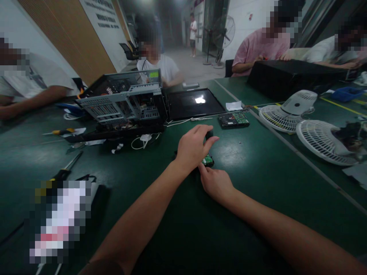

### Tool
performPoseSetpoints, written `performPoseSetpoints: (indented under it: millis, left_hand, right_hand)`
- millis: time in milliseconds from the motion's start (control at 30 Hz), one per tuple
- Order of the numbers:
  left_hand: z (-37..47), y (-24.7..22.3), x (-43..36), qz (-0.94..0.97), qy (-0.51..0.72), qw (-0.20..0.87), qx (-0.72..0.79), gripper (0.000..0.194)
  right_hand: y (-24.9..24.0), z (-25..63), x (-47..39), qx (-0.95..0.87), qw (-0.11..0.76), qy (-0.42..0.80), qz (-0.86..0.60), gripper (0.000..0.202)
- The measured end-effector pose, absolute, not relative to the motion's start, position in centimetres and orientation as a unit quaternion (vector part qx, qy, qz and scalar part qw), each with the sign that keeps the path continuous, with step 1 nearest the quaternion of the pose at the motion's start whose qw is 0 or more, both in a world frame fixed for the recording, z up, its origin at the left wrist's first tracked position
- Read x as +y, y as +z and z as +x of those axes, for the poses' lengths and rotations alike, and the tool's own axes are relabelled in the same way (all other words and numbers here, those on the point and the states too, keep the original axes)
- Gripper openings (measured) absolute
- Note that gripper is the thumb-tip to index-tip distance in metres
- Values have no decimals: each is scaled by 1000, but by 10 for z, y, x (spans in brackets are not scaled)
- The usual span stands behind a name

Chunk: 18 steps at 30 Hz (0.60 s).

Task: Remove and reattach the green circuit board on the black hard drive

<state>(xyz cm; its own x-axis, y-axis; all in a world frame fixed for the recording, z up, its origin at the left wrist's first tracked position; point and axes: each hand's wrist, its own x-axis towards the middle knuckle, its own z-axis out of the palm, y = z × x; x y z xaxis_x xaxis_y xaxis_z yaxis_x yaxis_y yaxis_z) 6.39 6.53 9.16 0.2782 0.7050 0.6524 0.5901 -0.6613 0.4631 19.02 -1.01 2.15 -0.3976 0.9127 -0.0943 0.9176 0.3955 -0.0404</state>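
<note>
A hard drive (208, 160) with a green circuit board lies on the green table in front of me, mostly covered by my hands. Above it, my left hand (192, 147) is closed, thumb and fingers curled round a dark rounded handle (210, 134); the lower part of that handle is hidden. My right hand (216, 182) is closed at the drive's near edge, its fingertips against the drive and partly under my left hand. Farther ahead lies a second hard drive (234, 119), its board facing up, touched by neither hand.
An opened computer case (123, 105) stands ahead left, beside a flat black panel (196, 103). Screwdrivers (64, 168) and a blurred-out object (61, 219) lie left. White fan parts (323, 141) and a black box (292, 78) are right. Several people sit around the table.
</note>
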Motion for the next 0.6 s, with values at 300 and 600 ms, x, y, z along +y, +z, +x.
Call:
performPoseSetpoints:
  millis: [300, 600]
  left_hand:
    - [63, 96, 65, 806, 440, 84, 386, 22]
    - [64, 96, 64, 812, 433, 69, 386, 23]
  right_hand:
    - [23, 190, -10, 832, 28, -43, 552, 45]
    - [25, 190, -11, 834, 30, -42, 549, 45]
